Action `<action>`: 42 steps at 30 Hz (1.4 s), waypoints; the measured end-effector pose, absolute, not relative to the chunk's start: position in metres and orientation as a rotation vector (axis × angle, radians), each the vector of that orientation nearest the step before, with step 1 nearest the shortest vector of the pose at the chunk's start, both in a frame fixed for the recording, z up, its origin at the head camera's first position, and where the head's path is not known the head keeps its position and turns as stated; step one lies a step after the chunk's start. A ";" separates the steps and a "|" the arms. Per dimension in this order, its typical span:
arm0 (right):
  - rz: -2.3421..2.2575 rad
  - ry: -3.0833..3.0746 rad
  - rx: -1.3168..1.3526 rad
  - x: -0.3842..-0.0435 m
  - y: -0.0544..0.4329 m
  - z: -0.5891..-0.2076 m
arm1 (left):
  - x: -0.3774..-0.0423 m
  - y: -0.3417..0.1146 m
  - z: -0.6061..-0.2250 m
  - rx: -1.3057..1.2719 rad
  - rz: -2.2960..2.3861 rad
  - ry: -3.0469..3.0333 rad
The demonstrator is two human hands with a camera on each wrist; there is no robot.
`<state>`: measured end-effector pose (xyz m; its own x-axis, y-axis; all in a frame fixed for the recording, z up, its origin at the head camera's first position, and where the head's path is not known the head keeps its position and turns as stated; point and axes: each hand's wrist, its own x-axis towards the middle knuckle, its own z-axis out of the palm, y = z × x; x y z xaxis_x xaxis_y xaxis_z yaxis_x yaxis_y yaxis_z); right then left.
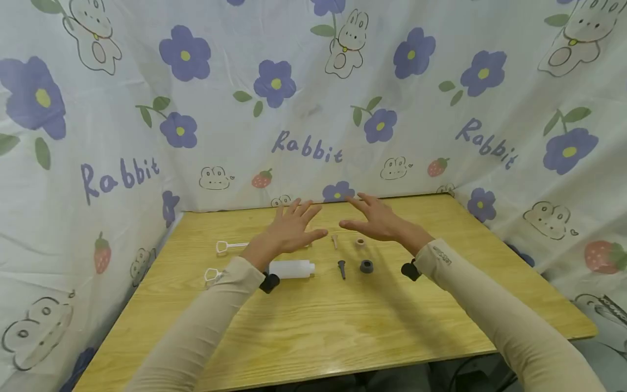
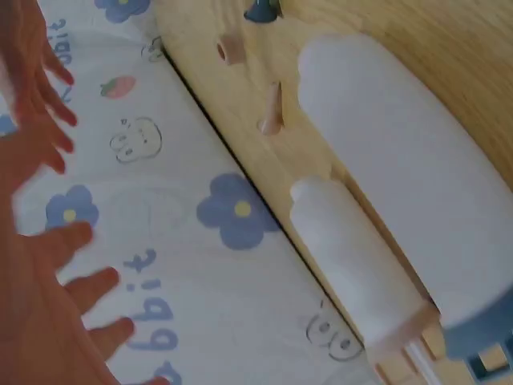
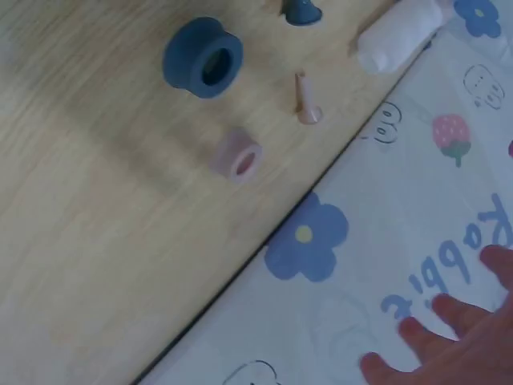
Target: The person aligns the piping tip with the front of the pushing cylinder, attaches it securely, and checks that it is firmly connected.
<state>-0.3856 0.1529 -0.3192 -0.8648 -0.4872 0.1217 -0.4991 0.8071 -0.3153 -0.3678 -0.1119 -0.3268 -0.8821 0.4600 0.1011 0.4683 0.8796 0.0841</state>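
My left hand hovers over the table with straight, spread fingers, holding nothing. Facing it, my right hand is raised too, its fingers stretched out. Under the left wrist lies a large white bottle on its side; the left wrist view shows its blue-grey end. Beyond it is a smaller white bottle with a pinkish end and a white rod. Between the hands are a pinkish cone-shaped nozzle and a dark one. A pinkish ring and a larger dark ring sit beside them.
Two white loop handles, one far and one near, stick out at the left. Everything lies on a wooden table. A patterned cloth hangs behind its back edge and along the sides.
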 end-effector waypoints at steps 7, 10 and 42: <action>0.413 -3.134 0.909 -0.381 0.157 -0.348 | -0.363 -0.055 -0.350 -0.880 0.247 -2.979; 0.316 -3.190 0.956 -0.377 0.156 -0.362 | -0.357 -0.035 -0.365 -0.992 0.391 -2.953; 0.745 -2.970 0.744 -0.380 0.177 -0.331 | -0.345 -0.022 -0.389 -1.154 0.215 -3.046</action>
